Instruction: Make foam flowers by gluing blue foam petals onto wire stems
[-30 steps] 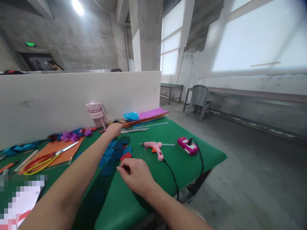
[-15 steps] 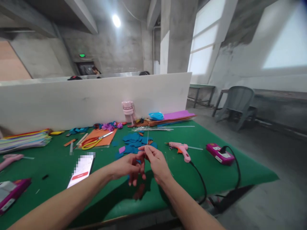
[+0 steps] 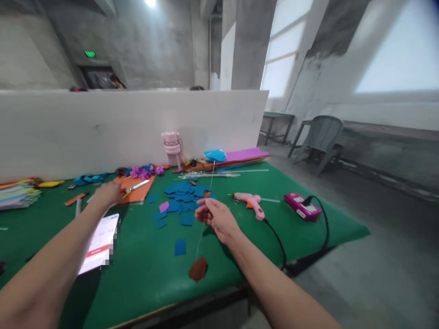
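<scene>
My right hand (image 3: 219, 218) pinches a thin, pale wire (image 3: 211, 180) between thumb and fingertips. The wire slants from above the fingers down toward me, and a brown, petal-like piece (image 3: 198, 268) shows at its lower end. My left hand (image 3: 110, 193) has its fingers closed over the handles of a pair of scissors (image 3: 139, 186), which lie on an orange sheet (image 3: 139, 197). The hand covers most of the red and yellow handles, while the blades point away to the right. Blue cut pieces (image 3: 183, 194) lie scattered beyond my right hand.
A pink glue gun (image 3: 248, 201) lies on the right, its cord trailing past the table edge near a purple power box (image 3: 302, 207). A phone (image 3: 101, 242) lies under my left forearm. A pink bottle (image 3: 173, 148) stands against the white partition (image 3: 130, 128).
My left hand has left my right hand and moved to the scissors at the far left. My right hand keeps the wire, whose brown end now shows clearly. The view has dipped and turned right.
</scene>
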`<state>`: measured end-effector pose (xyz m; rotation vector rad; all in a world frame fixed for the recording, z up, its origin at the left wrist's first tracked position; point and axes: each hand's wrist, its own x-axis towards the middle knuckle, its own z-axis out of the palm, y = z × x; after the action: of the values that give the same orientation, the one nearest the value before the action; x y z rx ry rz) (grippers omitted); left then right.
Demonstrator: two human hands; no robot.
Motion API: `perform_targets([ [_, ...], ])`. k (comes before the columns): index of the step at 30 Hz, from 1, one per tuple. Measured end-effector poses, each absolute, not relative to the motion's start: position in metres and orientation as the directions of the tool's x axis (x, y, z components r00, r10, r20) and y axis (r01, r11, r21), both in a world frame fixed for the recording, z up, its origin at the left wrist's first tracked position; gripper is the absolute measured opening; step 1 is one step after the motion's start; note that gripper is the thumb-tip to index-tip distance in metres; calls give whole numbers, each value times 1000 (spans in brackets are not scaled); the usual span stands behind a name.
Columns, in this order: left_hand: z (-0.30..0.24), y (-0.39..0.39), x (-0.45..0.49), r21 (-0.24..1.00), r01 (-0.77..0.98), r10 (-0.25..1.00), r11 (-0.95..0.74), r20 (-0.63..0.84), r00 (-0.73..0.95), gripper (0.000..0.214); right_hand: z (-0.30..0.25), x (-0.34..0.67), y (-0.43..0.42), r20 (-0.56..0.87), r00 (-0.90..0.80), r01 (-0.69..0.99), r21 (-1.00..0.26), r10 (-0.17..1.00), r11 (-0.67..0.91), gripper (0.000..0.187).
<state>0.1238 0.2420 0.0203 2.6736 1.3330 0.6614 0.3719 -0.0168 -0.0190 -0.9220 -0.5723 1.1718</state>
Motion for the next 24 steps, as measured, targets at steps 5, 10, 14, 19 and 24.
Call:
perform_targets([
  [5, 34, 159, 171, 124, 614, 614, -779, 350, 708, 22, -26, 381, -5, -73, 408, -539, -824, 910, 175, 27],
  [10, 29, 29, 197, 183, 99, 112, -978, 62, 992, 28, -30, 381, -2, -53, 465, -557, -793, 884, 246, 24],
  [14, 3, -10, 200, -10, 69, 69, -998, 41, 997, 28, -28, 385, -4, -35, 485, -555, -784, 874, 277, 26],
  [19, -22, 11, 199, -166, 103, 93, -981, 66, 993, 30, -11, 403, -16, 145, 816, -251, -783, 560, 569, 28],
  [24, -23, 53, 198, -134, 339, 310, -931, 197, 930, 32, -1, 410, -27, 242, 759, -166, -825, 604, 540, 30],
])
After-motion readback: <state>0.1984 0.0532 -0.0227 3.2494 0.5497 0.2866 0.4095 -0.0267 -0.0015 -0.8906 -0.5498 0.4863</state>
